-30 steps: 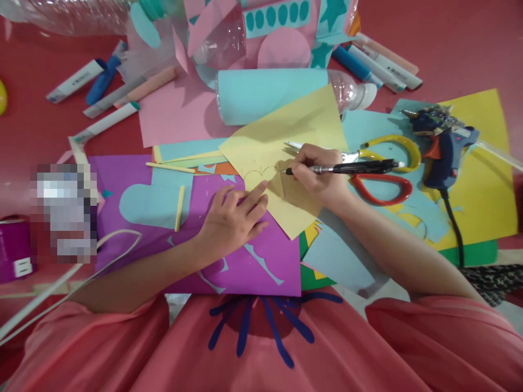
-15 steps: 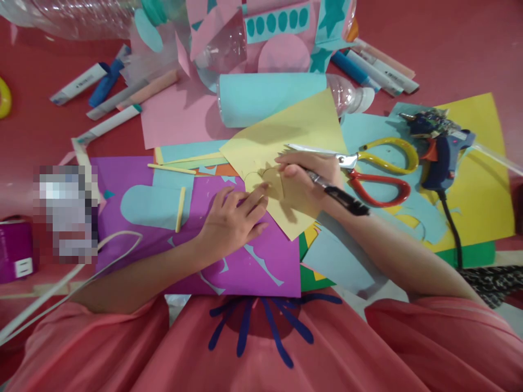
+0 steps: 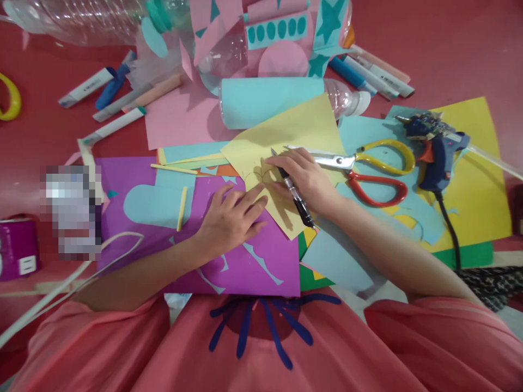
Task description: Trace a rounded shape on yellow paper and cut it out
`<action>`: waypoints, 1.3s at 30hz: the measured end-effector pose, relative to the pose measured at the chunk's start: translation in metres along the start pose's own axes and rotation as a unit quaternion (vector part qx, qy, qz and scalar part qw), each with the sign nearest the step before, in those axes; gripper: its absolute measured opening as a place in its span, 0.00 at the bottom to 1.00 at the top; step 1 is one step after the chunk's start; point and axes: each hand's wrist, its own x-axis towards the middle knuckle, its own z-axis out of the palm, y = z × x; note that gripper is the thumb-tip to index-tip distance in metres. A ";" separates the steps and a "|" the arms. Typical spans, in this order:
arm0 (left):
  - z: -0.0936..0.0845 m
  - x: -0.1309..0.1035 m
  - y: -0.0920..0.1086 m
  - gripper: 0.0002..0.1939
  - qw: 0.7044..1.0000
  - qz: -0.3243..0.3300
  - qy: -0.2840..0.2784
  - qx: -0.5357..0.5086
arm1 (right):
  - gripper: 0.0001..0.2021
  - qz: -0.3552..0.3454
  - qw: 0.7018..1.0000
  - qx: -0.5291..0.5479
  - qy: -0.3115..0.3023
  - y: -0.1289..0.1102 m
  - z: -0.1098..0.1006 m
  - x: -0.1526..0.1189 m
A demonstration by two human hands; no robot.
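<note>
Left hand (image 3: 232, 220) spread flat, fingers pinning the near edge of the yellow paper (image 3: 286, 147) over a purple sheet (image 3: 139, 239), right hand (image 3: 308, 177) pinching a black pen (image 3: 295, 193), tip on the paper, scissors (image 3: 368, 169) just beyond, blue-wrapped bottle (image 3: 278, 100) farther back on the red tabletop (image 3: 449, 49)

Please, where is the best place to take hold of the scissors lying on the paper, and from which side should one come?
Probably by the two loops of the scissors, the yellow one and the red one. They point right, clear of the right hand, which holds the pen. The closed blades point left, with the tips near that hand. So come from the right, from above, staying short of the glue gun.
</note>
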 end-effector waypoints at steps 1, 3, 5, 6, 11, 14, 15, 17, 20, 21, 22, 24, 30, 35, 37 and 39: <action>0.001 -0.001 -0.002 0.20 1.000 0.002 0.008 -0.008 | 0.12 -0.003 1.000 0.009 0.005 0.000 0.000 0.000; 0.005 -0.001 -0.006 0.20 0.999 -0.011 0.024 -0.044 | 0.11 0.004 0.999 0.034 0.013 0.000 -0.001 0.000; 0.006 -0.001 -0.010 0.20 0.993 -0.044 0.030 -0.105 | 0.10 0.029 0.996 0.078 0.017 0.001 -0.003 0.000; 0.006 0.000 -0.012 0.20 0.988 -0.065 0.025 -0.141 | 0.09 0.045 0.993 0.111 0.020 0.001 -0.004 0.001; -0.007 0.012 -0.013 0.20 0.864 -0.208 0.036 -0.457 | 0.10 0.071 0.942 0.325 0.042 -0.003 -0.012 0.004; -0.007 0.020 -0.005 0.30 0.683 -0.243 -0.063 -0.686 | 0.13 0.071 0.928 0.364 0.033 -0.010 -0.012 0.004; -0.006 0.022 -0.003 0.31 0.641 -0.239 -0.104 -0.722 | 0.12 0.067 0.929 0.362 0.029 -0.013 -0.012 0.004; -0.004 0.025 0.000 0.27 0.583 -0.263 -0.136 -0.756 | 0.10 0.056 0.939 0.339 0.023 -0.015 -0.011 0.003; -0.004 0.027 -0.003 0.18 0.509 -0.298 -0.131 -0.797 | 0.08 0.036 0.966 0.256 0.025 -0.014 -0.012 0.001; -0.005 0.027 -0.005 0.16 0.488 -0.305 -0.113 -0.810 | 0.08 0.023 0.976 0.217 0.022 -0.013 -0.012 0.001; -0.005 0.027 -0.007 0.15 0.472 -0.310 -0.094 -0.820 | 0.09 0.005 0.985 0.173 0.015 -0.012 -0.013 0.001; -0.006 0.027 -0.010 0.16 0.456 -0.315 -0.068 -0.829 | 0.14 -0.030 0.996 0.080 -0.014 -0.012 -0.017 -0.002; -0.004 0.026 -0.012 0.21 0.464 -0.284 -0.053 -0.837 | 0.19 0.011 0.994 -0.096 -0.058 -0.014 -0.061 -0.033; -0.001 0.026 -0.010 0.24 0.474 -0.275 -0.056 -0.835 | 0.16 0.096 0.961 -0.257 -0.037 0.012 -0.111 -0.078; 0.000 0.025 -0.010 0.24 0.479 -0.276 -0.056 -0.831 | 0.21 0.132 0.942 -0.299 -0.074 0.025 -0.117 -0.093; 0.001 0.024 -0.009 0.25 0.482 -0.274 -0.060 -0.830 | 0.25 0.150 0.932 -0.314 -0.100 0.033 -0.115 -0.102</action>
